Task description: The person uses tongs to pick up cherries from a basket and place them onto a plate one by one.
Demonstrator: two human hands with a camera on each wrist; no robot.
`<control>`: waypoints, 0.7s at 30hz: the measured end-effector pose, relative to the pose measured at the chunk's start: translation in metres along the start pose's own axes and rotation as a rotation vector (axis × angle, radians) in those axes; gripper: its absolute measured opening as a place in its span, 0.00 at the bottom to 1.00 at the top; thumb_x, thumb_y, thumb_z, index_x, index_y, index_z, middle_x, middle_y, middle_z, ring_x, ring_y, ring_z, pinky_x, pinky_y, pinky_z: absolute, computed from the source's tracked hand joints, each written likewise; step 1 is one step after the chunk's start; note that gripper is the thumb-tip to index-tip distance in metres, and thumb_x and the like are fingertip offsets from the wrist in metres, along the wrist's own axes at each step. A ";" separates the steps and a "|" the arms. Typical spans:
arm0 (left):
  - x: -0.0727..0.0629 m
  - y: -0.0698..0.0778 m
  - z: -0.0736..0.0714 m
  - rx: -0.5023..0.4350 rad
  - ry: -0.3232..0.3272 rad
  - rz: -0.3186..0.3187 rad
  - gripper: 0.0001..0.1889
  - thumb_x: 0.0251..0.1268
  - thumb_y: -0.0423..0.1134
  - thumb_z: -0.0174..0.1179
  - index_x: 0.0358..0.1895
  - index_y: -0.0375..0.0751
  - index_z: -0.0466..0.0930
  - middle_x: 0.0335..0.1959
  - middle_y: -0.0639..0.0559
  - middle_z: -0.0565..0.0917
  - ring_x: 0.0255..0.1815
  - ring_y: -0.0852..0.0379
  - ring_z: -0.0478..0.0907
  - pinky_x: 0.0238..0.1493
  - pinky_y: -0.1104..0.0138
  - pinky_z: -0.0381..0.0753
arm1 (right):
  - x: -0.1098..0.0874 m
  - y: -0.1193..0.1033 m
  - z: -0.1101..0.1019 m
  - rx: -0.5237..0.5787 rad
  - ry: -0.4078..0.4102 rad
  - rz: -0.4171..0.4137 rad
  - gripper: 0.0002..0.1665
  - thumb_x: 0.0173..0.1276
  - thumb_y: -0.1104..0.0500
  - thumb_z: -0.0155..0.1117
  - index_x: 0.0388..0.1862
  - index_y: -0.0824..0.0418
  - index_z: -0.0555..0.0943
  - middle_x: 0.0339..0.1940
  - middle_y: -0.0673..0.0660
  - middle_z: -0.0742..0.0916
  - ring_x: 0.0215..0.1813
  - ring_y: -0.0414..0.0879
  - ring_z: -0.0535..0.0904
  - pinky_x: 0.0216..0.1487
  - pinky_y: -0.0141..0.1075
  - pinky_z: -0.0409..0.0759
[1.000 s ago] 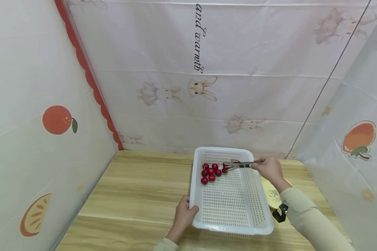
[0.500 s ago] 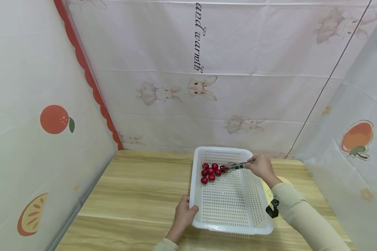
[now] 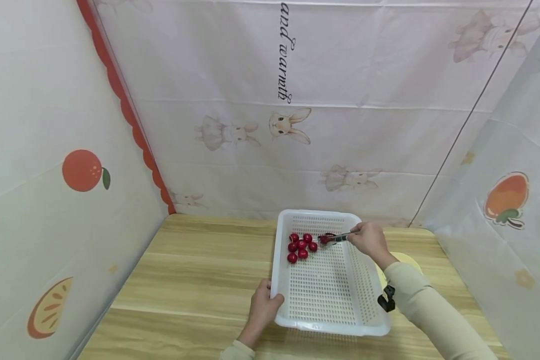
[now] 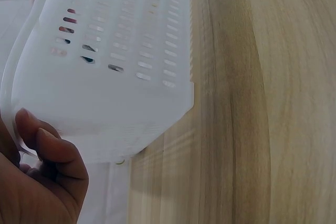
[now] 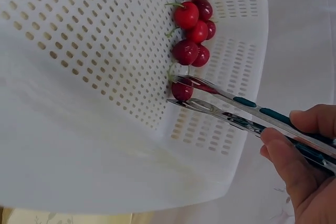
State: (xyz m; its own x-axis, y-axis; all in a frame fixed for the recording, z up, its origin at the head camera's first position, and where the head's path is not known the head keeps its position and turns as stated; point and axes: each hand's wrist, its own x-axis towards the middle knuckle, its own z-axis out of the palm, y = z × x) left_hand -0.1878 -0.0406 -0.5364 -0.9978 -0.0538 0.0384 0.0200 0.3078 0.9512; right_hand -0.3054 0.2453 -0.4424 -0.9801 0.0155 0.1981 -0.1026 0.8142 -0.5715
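Note:
A white perforated plastic basket [image 3: 321, 287] is on the wooden table. At its near left corner my left hand [image 3: 262, 309] grips the rim; in the left wrist view the fingers [image 4: 60, 153] curl at the basket's edge. My right hand [image 3: 370, 241] holds metal tongs [image 5: 244, 102] with teal inlays, reaching over the right rim. Between the tong tips sits one dark red cherry [image 5: 182, 91], low by the basket's end wall. Several other red cherries [image 3: 302, 244], some with green stems, lie grouped to its left in the head view.
A pale yellow round plate-like piece [image 3: 408, 260] lies right of the basket, partly behind the right arm. The wooden tabletop [image 3: 198, 280] extends left. Printed cloth walls [image 3: 234, 190] stand at the back and both sides. A black wrist mount [image 3: 387, 299] overlaps the basket's right rim.
The right hand with the tongs has shifted left and slightly up in the head view. The tong tips have come together around one cherry. The left hand and basket stay nearly still.

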 end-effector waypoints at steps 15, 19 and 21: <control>-0.001 0.001 -0.001 -0.021 0.008 0.010 0.11 0.46 0.25 0.57 0.37 0.29 0.70 0.22 0.47 0.77 0.23 0.54 0.76 0.22 0.64 0.77 | -0.003 -0.016 -0.020 0.077 0.032 0.006 0.12 0.50 0.61 0.63 0.31 0.68 0.85 0.23 0.56 0.86 0.24 0.44 0.78 0.24 0.37 0.75; -0.001 0.001 -0.001 -0.012 0.006 0.013 0.11 0.46 0.25 0.57 0.36 0.29 0.70 0.21 0.48 0.77 0.22 0.55 0.76 0.22 0.65 0.77 | -0.013 -0.014 -0.027 0.123 0.039 0.009 0.13 0.52 0.61 0.63 0.33 0.69 0.84 0.23 0.57 0.85 0.22 0.44 0.79 0.21 0.36 0.75; -0.001 0.000 -0.001 -0.007 0.006 0.010 0.11 0.46 0.25 0.57 0.36 0.29 0.70 0.21 0.48 0.77 0.23 0.55 0.76 0.22 0.65 0.78 | -0.018 -0.012 -0.030 0.141 0.043 0.016 0.13 0.53 0.61 0.62 0.33 0.69 0.84 0.23 0.57 0.85 0.21 0.44 0.79 0.20 0.36 0.75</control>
State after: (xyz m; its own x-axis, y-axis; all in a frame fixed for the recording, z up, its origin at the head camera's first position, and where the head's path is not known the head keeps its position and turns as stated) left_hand -0.1865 -0.0413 -0.5358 -0.9971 -0.0568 0.0497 0.0303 0.3016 0.9529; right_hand -0.2817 0.2528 -0.4155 -0.9739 0.0555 0.2202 -0.1125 0.7241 -0.6804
